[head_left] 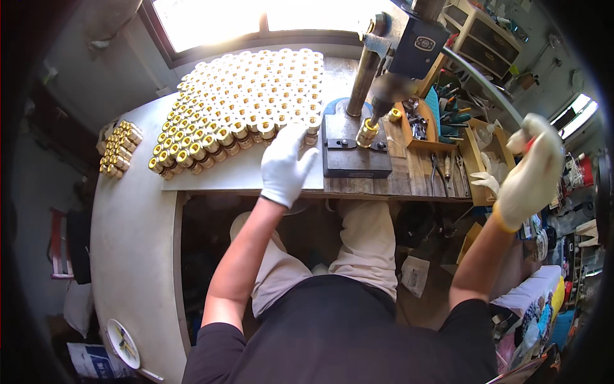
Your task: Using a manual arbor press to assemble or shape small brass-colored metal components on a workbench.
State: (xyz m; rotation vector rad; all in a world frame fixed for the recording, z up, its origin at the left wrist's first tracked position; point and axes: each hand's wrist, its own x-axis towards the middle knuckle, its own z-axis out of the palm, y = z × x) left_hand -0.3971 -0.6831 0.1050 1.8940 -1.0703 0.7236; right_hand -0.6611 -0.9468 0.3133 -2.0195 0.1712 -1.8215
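Observation:
My left hand [286,168], in a white glove, has its fingers stretched and thumb apart beside the front right corner of a large block of brass cylindrical fittings [249,105]. Its fingertips reach the nearest fittings; whether they touch one, I cannot tell. My right hand [534,176], also gloved, is raised at the right and closed around the end of the long lever [483,80] of a bench press [416,54]. A brass fitting [366,133] stands on the press base [355,163], under the dark ram [382,105]. Another brass piece [394,115] is just right of it.
A smaller group of fittings [120,148] stands at the left on the pale table [131,256]. Right of the press are a wooden tray of small parts [419,121], pliers [439,174] and a box [476,137] with a glove. A plate [123,344] sits lower left.

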